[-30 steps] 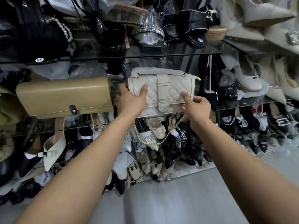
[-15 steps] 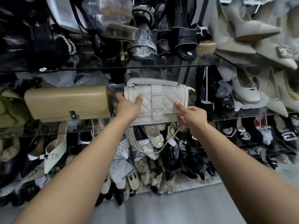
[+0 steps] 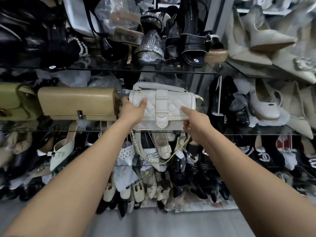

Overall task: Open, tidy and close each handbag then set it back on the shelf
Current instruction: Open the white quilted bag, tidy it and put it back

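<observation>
White quilted bag (image 3: 162, 110) sits upright on the glass shelf (image 3: 239, 134), flap closed, strap tab down the front centre. Its wrapped handle lies along the top, and its bottom edge is at the shelf's front lip.

Left hand (image 3: 131, 112) grips the bag's left end: thumb on the front, fingers wrapped round the side. Right hand (image 3: 196, 124) pinches the lower right corner, index flat on the front, thumb at the bottom edge.

Chain (image 3: 153, 161) hangs in a loop below the shelf, in front of the shoes (image 3: 162, 147) underneath.

Neighbours:
- Tan clutch (image 3: 77, 103) just beside the bag on the left. The left hand's fingers are in the gap between them.
- Olive bag (image 3: 12, 101) further left, touching the clutch.
- Black heel (image 3: 220, 100) near the right end, standing apart from the bag.
- Cream pump (image 3: 263, 103) further right.
- Upper shelf carries black sandals (image 3: 191, 47) and plastic-wrapped shoes directly above the bag.
- Crumpled clear plastic behind the bag. Cannot tell whether it touches.

Grey floor (image 3: 171, 223) below the rack.
</observation>
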